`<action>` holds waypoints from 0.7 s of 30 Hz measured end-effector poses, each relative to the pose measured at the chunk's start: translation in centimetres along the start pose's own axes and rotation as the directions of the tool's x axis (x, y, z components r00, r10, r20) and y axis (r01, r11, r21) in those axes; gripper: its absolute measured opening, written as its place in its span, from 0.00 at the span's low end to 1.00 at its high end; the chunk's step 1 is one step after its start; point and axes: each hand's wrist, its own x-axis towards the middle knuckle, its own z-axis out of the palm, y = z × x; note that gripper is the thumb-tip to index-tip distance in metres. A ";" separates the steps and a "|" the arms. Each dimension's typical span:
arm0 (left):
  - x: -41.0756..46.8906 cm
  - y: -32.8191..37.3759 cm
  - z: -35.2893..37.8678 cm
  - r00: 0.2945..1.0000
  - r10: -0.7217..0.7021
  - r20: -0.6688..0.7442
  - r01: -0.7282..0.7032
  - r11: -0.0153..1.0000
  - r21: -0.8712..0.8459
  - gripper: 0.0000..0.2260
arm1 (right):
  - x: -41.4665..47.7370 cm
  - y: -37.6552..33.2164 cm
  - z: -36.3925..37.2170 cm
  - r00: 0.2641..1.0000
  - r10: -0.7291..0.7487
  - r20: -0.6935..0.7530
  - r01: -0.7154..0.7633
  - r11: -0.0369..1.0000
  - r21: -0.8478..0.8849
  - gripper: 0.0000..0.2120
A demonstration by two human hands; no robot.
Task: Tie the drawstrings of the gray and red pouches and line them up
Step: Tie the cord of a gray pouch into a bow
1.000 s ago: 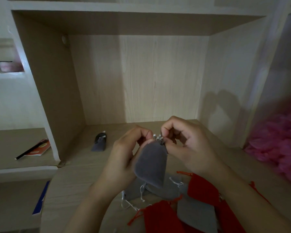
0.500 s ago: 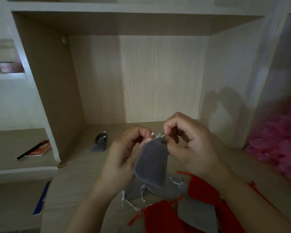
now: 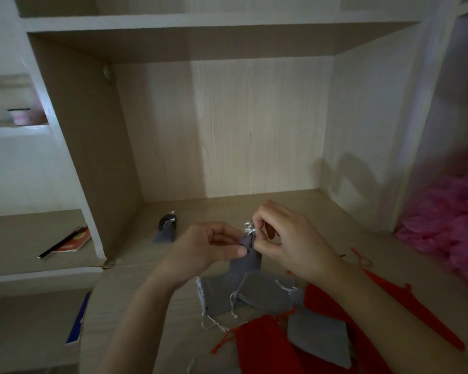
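The small gray cloth pouch (image 3: 247, 261) hangs above the wooden desk (image 3: 152, 306). The left hand (image 3: 200, 249) pinches its neck, the right hand (image 3: 289, 244) pinches its thin pale strings (image 3: 248, 228). It looks light and floppy; hold the neck.

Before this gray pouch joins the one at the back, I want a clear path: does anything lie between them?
Nothing visible does: only bare desk shows between the held gray pouch and the back pouch, farther back left.
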 end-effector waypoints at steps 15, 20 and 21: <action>4.7 -8.0 -11.0 0.734 -0.289 -0.615 0.416 0.907 0.069 0.02 | -4.2 6.7 5.3 0.853 0.442 0.278 -0.356 0.881 -0.311 0.15; 6.7 -10.0 -14.9 0.716 -0.265 -0.645 0.459 0.876 0.149 0.05 | -4.9 7.3 6.0 0.805 0.484 0.342 -0.366 0.860 -0.355 0.15; 7.0 -10.3 -15.3 0.711 -0.262 -0.652 0.466 0.870 0.159 0.07 | -5.0 7.4 6.1 0.805 0.478 0.352 -0.353 0.862 -0.363 0.15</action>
